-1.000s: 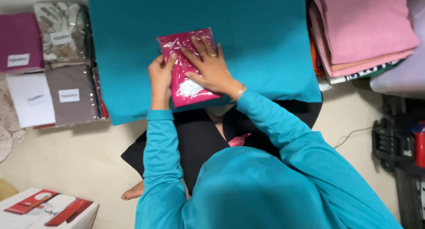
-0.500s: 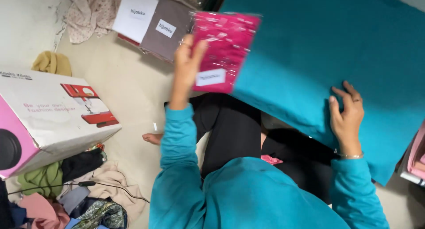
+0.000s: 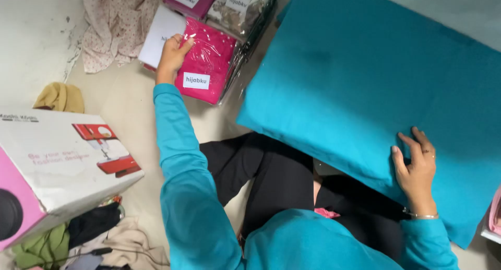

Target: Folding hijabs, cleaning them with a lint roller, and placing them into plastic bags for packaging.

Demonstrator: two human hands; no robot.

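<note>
pink packet (image 3: 206, 61) under left hand (image 3: 172, 56)

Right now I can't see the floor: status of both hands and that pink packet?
Left hand grips pink plastic-wrapped packet, lying on wrapped packets. Right hand flat on teal cloth. Nothing obstructing.

1 s ago both hands pressed the pink packet (image 3: 206, 58) on the teal cloth (image 3: 376, 92). 0.5 s ago left hand (image 3: 174, 53) held it up, off the cloth's left edge. Now packet's down on the floor w/ the other bagged pieces, far left, left hand on its edge. Right hand (image 3: 415, 168) has come off the packet, now flat on the cloth's near right part.
</note>
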